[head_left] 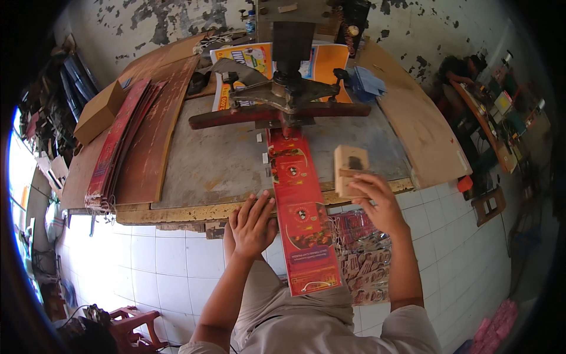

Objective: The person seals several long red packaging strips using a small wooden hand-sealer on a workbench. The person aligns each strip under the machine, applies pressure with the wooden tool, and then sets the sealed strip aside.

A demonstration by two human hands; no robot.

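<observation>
A long red printed strip (300, 218) lies under the head of a dark metal press (288, 106) and hangs over the table's front edge toward my lap. My left hand (254, 225) rests at that edge, just left of the strip. Its fingers are stretched out and it holds nothing; whether its fingertips touch the strip I cannot tell. Right of the strip, my right hand (378, 203) is closed on the near end of a pale wooden block (352, 158) with a dark patch on its face. The block is held over the table's front edge, apart from the strip.
Stacked red strips (121, 141) and a cardboard box (100, 112) occupy the left side of the worktable (206, 153). Brown board (413, 112) covers its right side. Below, printed sheets (365, 265) lie right of my legs, and a red stool (138, 327) stands lower left.
</observation>
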